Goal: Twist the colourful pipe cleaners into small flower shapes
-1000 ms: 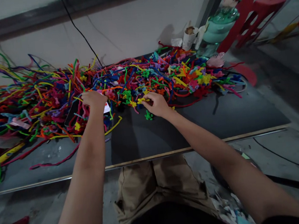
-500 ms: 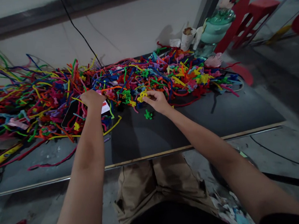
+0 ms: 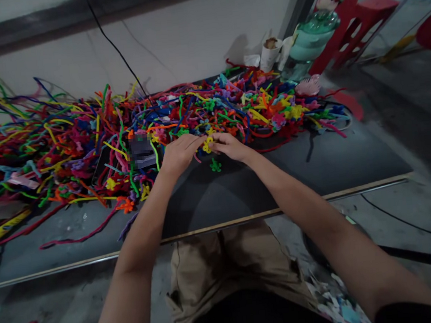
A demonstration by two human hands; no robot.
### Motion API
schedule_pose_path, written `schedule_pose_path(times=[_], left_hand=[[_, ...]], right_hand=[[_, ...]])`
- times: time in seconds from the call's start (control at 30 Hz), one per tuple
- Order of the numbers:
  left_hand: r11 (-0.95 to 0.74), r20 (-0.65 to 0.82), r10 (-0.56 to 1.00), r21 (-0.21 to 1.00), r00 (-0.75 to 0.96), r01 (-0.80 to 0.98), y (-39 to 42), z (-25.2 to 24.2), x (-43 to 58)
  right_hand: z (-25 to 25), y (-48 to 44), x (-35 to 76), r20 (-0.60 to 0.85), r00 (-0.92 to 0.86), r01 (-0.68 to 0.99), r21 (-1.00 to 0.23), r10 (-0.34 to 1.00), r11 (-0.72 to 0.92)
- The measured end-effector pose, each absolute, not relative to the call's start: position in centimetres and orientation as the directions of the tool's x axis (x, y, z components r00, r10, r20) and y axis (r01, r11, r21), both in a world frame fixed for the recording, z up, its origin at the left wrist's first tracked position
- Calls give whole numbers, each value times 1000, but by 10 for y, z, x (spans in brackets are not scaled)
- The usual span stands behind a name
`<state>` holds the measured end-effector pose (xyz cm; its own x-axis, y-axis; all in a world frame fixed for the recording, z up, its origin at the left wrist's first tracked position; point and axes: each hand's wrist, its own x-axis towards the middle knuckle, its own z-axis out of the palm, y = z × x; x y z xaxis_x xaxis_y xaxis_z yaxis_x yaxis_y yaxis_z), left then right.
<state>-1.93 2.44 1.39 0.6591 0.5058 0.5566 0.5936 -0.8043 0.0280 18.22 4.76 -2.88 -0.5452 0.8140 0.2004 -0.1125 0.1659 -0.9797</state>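
A big heap of coloured pipe cleaners (image 3: 85, 137) covers the back of a dark table (image 3: 332, 161). My left hand (image 3: 179, 153) and my right hand (image 3: 231, 146) meet at the heap's front edge, both pinched on a small yellow twisted pipe cleaner piece (image 3: 208, 143). A small green twisted piece (image 3: 215, 166) lies on the table just below my right hand. To the left of my left hand a phone-like flat object (image 3: 141, 150) lies half buried in the heap.
A paper cup (image 3: 270, 53) and a teal jar (image 3: 312, 37) stand at the table's back right corner, near a pink comb-like item (image 3: 309, 87). Red plastic chairs (image 3: 361, 15) are behind. A black cable (image 3: 114, 44) runs down the wall. The table's front edge (image 3: 243, 219) is near my lap.
My left hand left the flat object on the left and came right to join my right hand on the yellow piece. My right hand lifted that piece slightly.
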Motion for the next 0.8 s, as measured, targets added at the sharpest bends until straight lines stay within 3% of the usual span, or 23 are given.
schedule_pose_path(times=[0.37,0.6,0.8], left_hand=[[-737,558,573,31,600,675,30,-3,-26],[-748,535,593,91,602,657,27,-4,-29],[-759,500,576,33,647,650,24,-2,-34]], right_hand=[[-23,43,180,70,-602,-65,-997,795,38],[-17,40,180,78,-545,-25,-997,835,77],[-16,40,181,48,-478,-2,-999,877,54]])
